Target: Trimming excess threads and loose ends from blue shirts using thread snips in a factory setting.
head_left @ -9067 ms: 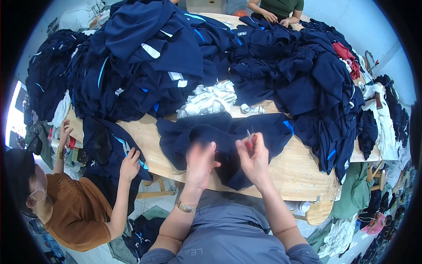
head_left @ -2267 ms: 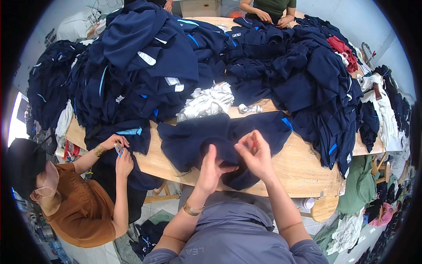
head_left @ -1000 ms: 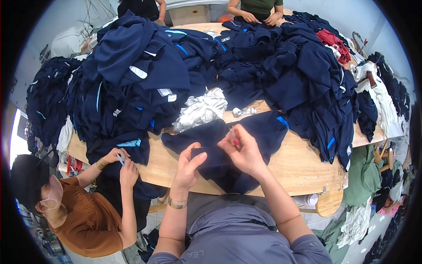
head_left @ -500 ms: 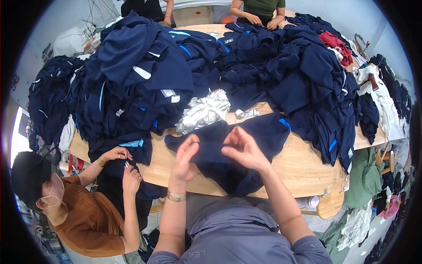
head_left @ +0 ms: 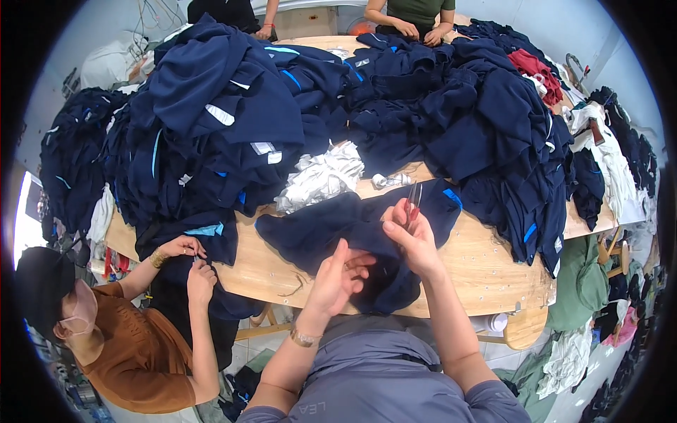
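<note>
A navy garment (head_left: 310, 229) with a bright blue trim patch lies spread on the table's near edge in front of me. Held upright in my right hand (head_left: 417, 247) is a pair of thread snips (head_left: 415, 201), with metal blades pointing away from me and some red at the grip. The fingers of my left hand (head_left: 338, 278) are stretched and apart over the garment's near part, with nothing visibly held. A bunch of white strips (head_left: 321, 176) sits just beyond the garment. Next to it lies a small white roll (head_left: 391, 180).
Big heaps of navy garments (head_left: 218, 92) cover the far side of the wooden table (head_left: 486, 271). At my left a co-worker in a brown shirt (head_left: 141, 345) handles navy cloth. Two more people stand at the far edge. Red cloth (head_left: 534, 70) lies far right.
My left hand has moved right and nearer to me, its fingers spreading. My right hand has shifted right, and the snips now show upright in it. The view has shifted slightly.
</note>
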A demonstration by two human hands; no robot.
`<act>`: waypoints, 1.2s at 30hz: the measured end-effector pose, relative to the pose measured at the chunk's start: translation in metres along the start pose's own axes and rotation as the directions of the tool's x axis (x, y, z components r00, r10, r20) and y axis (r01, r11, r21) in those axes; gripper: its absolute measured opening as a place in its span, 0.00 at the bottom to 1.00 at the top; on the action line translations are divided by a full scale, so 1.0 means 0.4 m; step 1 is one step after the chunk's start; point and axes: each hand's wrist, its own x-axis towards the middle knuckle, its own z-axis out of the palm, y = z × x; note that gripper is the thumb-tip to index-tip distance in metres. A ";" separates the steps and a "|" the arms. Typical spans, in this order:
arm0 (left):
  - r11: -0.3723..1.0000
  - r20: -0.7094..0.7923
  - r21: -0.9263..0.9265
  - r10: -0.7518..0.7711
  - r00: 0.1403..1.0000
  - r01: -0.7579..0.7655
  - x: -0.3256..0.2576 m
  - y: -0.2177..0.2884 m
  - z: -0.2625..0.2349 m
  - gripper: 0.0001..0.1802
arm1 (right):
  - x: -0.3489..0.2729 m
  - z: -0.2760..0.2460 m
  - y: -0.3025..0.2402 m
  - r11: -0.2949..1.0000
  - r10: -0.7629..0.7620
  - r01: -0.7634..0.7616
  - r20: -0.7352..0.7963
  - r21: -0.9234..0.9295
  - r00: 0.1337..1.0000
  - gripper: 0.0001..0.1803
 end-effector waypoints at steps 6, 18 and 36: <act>0.878 -0.245 -0.409 0.157 0.957 -0.249 0.024 0.011 0.058 0.05 | -0.011 -0.002 0.010 0.764 -0.179 0.048 -0.139 -0.643 0.974 0.12; 0.827 -0.200 -0.303 0.431 0.880 -0.474 0.025 -0.032 0.055 0.06 | -0.045 0.069 0.019 0.673 -0.205 0.111 -0.040 -0.731 0.978 0.14; 0.777 -0.175 -0.298 0.527 0.832 -0.555 0.023 -0.025 0.095 0.11 | -0.072 0.060 0.008 0.878 -0.222 0.188 -0.027 -0.441 0.975 0.14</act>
